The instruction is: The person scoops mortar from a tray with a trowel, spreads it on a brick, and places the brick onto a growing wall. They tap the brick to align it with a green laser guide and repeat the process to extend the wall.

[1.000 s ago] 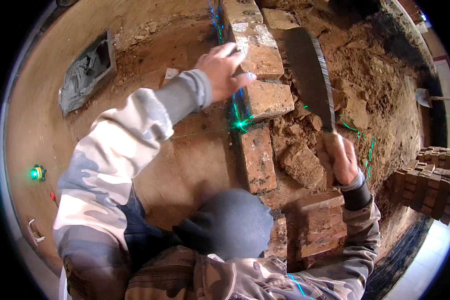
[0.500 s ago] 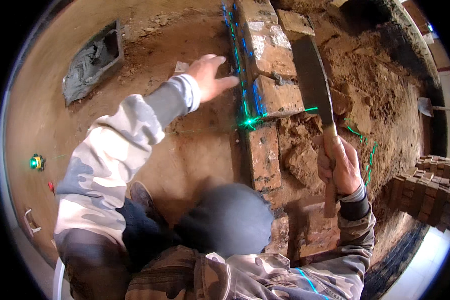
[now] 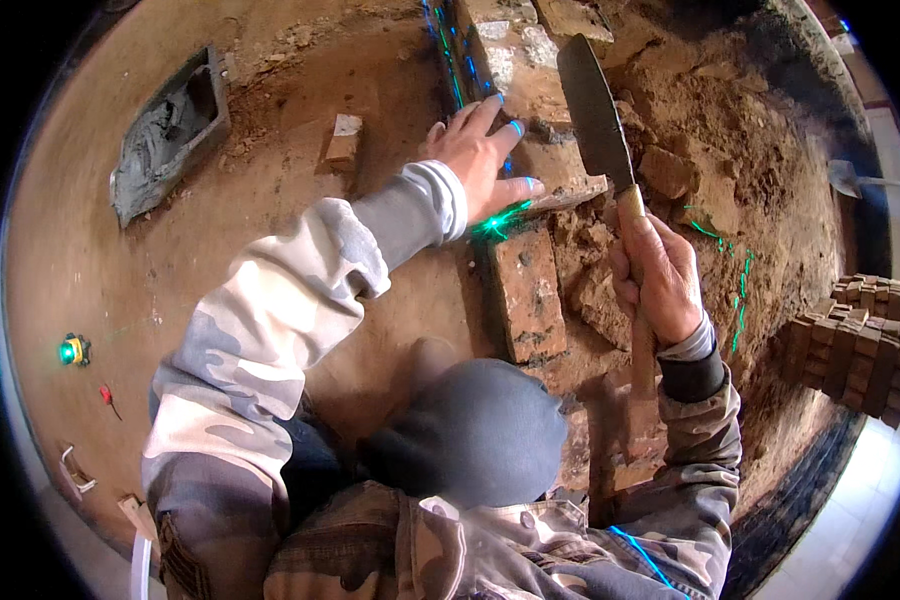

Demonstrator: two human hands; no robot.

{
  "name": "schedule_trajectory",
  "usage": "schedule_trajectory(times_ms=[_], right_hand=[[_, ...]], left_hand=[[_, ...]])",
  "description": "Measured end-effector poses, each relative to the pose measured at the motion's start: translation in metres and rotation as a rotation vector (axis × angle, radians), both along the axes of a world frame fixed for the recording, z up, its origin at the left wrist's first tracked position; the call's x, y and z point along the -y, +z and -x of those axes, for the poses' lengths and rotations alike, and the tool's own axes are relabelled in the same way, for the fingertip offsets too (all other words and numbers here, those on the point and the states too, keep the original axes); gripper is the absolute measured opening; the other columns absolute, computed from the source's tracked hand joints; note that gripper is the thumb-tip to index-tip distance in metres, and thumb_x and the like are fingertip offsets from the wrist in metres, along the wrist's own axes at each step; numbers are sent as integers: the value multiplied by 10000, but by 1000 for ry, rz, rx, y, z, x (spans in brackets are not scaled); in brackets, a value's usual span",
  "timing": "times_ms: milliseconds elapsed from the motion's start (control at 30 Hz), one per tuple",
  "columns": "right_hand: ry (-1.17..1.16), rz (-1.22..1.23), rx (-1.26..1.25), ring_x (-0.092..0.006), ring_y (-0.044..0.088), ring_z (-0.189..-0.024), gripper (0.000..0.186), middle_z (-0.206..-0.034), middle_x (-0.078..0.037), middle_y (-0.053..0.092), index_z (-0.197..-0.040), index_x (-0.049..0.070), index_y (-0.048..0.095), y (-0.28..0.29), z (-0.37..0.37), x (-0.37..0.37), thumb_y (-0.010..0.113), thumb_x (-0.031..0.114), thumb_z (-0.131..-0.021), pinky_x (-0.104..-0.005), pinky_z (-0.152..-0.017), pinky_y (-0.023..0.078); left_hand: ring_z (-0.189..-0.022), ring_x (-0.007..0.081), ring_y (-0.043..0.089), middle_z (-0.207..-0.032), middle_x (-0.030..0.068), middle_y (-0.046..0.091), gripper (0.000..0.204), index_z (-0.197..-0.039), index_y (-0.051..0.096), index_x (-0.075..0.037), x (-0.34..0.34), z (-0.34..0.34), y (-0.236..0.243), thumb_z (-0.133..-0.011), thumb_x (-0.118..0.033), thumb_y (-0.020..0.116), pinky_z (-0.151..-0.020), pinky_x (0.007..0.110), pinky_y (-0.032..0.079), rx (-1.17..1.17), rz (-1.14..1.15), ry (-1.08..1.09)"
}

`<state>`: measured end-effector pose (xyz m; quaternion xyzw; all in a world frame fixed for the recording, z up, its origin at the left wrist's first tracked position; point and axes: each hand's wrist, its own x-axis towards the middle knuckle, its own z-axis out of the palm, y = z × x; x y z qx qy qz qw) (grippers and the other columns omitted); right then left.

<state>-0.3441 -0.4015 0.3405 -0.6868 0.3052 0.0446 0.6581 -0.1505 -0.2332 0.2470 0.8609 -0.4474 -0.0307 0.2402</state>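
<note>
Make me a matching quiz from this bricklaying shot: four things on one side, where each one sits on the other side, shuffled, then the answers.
Things:
1. left hand
2. right hand
3. mortar tub
4. brick stack

Places:
A. far right, beside the dug earth
B. upper left, on the bare ground
C. spread flat on a brick of the row
D. closed around the handle of the long-bladed trowel

Pairs: 1-C, 2-D, 3-B, 4-A
</note>
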Motion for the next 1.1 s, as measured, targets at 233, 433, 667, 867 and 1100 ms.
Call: schedule_trajectory(times_ms=[233, 433, 667, 867, 1100], right_hand=[[4, 3, 74, -65, 432, -459, 384, -685, 0, 523, -1164, -12, 584, -19, 11, 1, 463, 342, -1078, -238, -401, 356], [22, 22, 31, -63, 434, -454, 396, -682, 2, 515, -1160, -2, 585, -17, 10, 2, 459, 364, -1078, -232, -400, 364], [46, 30, 32, -58, 431, -464, 409, -672, 2, 498, -1146, 0, 576, -19, 11, 8, 461, 386, -1074, -232, -406, 357], [123, 172, 61, -35, 429, -504, 295, -656, 46, 486, -1120, 18, 572, -16, 47, 14, 502, 298, -1057, -216, -440, 348], [505, 596, -122, -277, 553, -556, 216, -650, -145, 547, -946, -5, 621, -44, 138, 33, 628, 210, -966, -376, -547, 443]], left_hand=[[-1412, 442, 370, -1540, 281, 353, 829, -1401, 540, -34, 1, 0, -7, -835, -622, 686, -1155, 510, 332, 42, 21, -4], [-1402, 445, 386, -1550, 279, 342, 813, -1421, 527, -56, 1, 1, -3, -835, -591, 698, -1157, 500, 338, 39, -4, 13], [-1408, 441, 381, -1566, 265, 324, 832, -1447, 503, -68, 5, 2, -3, -823, -579, 707, -1164, 485, 334, 19, 1, 20], [-1407, 442, 380, -1572, 256, 316, 868, -1452, 478, -35, 3, 1, -1, -825, -592, 702, -1162, 487, 334, 31, -68, 39], [-1404, 443, 387, -1512, 310, 379, 979, -1420, 476, 28, 13, -4, -7, -756, -629, 768, -1175, 446, 327, -68, 42, 52]])
